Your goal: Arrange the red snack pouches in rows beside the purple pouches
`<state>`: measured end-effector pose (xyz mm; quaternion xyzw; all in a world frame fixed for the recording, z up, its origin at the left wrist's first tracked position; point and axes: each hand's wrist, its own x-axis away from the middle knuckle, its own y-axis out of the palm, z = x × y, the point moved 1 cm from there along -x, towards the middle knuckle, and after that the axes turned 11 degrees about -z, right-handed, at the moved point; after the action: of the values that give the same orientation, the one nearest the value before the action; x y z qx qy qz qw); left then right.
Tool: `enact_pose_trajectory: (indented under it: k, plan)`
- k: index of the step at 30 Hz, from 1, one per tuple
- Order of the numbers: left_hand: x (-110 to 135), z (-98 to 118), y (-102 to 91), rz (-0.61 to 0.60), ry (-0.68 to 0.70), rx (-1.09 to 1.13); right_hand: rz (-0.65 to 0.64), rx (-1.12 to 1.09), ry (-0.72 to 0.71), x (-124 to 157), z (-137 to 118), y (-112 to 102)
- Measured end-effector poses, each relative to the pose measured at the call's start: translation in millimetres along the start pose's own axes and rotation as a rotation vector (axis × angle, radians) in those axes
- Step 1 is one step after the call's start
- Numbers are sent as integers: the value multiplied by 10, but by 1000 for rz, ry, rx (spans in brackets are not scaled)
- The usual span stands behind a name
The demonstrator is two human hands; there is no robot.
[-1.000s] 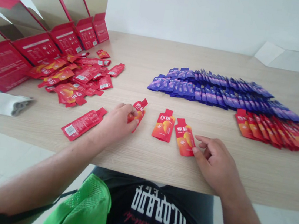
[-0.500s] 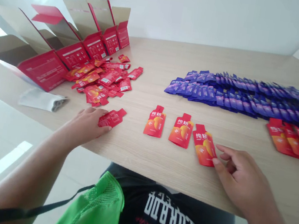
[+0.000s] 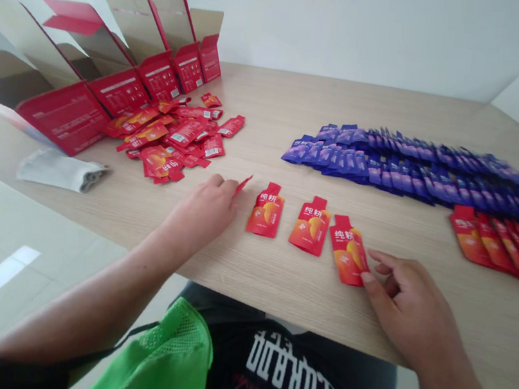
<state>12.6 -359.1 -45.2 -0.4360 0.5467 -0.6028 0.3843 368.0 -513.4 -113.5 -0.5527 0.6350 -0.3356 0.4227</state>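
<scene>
My left hand (image 3: 205, 215) is closed on a red pouch (image 3: 243, 184), seen almost edge-on beyond its fingertips. Just right of it, two red pouches with orange fruit print, a left one (image 3: 265, 211) and a middle one (image 3: 311, 227), lie face up in a row. A third red pouch (image 3: 348, 253), slightly tilted, ends the row. The thumb of my right hand (image 3: 402, 300) touches that pouch's lower right edge. Its index finger is stretched out apart from the thumb, and the other fingers curl inward.
A loose heap of red pouches (image 3: 175, 136) lies at the left before several open red boxes (image 3: 121, 91). A folded whitish cloth (image 3: 63, 170) rests near the left edge. Rows of purple pouches (image 3: 390, 165) and overlapping red pouches (image 3: 500, 243) lie at the right.
My left hand has moved right, from near the heap to beside the row, carrying a red pouch that is now turned on edge. My right hand stays by the third pouch.
</scene>
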Motion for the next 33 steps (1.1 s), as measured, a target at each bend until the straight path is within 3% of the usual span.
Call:
enact_pose_trajectory:
  k: [4,9,13,20,26,33]
  plan:
    - [-9,235,-40,-181,170,175,-32,32,-121,42,-28,15]
    - [-12,87,-73,-338,361,219,-82,219,-218,56,-41,19]
    - [-156,21,16,-338,413,170,-167,299,-217,-94,-100,-39]
    - [-385,272,7,-356,451,159,-250,357,-213,-506,-394,-19]
    - [-383,455,29,-322,455,161,-262,356,-184,-652,-512,49]
    - [-319,527,49,-314,512,232,-221,320,-295,-694,-696,140]
